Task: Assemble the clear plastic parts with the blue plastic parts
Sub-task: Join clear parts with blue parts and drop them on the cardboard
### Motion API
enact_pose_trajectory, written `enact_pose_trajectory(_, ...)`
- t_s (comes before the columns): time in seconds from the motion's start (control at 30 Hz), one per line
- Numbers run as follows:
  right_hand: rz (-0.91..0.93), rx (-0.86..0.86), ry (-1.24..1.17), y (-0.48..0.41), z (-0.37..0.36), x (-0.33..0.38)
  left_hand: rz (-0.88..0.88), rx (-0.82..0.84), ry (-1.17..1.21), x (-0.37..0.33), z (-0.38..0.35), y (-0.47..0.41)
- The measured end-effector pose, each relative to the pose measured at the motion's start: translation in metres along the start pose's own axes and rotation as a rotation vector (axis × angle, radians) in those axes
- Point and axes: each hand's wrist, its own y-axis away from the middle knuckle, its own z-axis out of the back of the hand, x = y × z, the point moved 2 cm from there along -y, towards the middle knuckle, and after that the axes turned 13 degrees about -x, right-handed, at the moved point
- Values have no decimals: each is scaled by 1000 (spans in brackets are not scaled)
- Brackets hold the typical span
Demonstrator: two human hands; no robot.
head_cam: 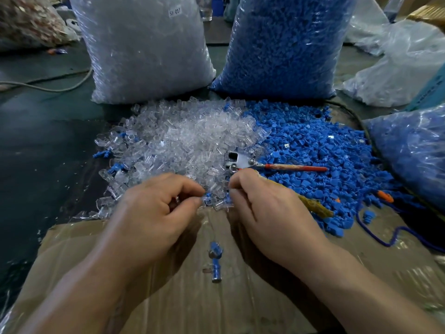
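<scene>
Both hands are in close at the far edge of the cardboard sheet [240, 297], right where the loose heaps begin. The left hand [163, 206] has its fingers curled in, thumb and forefinger pinching a clear part [208, 201] with blue showing in it. The right hand [262, 208] is curled too, its fingertips right beside that part. It's too blurred to tell whether it grips a blue piece or nothing at all.

To do the join well, I'd say hold the clear part steady, line the blue one up straight with its opening, and push squarely until it seats. Going in at an angle will likely jam it. Gripping close to the joint should help.

Two finished pieces [215, 261] lie mid-sheet, just near of the hands.

The supply is all within reach. The clear pile [180, 141] spreads beyond the sheet's far-left side and the blue pile [313, 150] beyond its far-right, with the two meeting in the middle. A red-handled tool [296, 168] lies across the seam between them.

Now the bags. Behind the clear pile stands a tall bag of clear parts [144, 49], packed full. Beside it is a bag of blue parts [284, 44], equally stuffed. A second blue-filled bag [414, 150] slumps at the right edge of the view.
</scene>
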Motion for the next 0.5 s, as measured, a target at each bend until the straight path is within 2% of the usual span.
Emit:
enact_pose_trajectory(0.13, 49, -35, -141, -2, 5, 10, 218, 42, 315, -9, -4, 6)
enact_pose_trajectory(0.23, 109, -19, -193, -2, 3, 18, 303, 114, 426, -8, -12, 9)
enact_pose_trajectory(0.33, 114, -21, -212, -2, 5, 18, 526, 125, 644, 0, -17, 10)
enact_pose_trajectory(0.4, 114, 13, -207, -2, 6, 19, 587, 165, 698, -1, -18, 12)
enact_pose_trajectory(0.5, 57, 53, -48, -1, 15, 8, 637, 142, 682, -1, -20, 11)
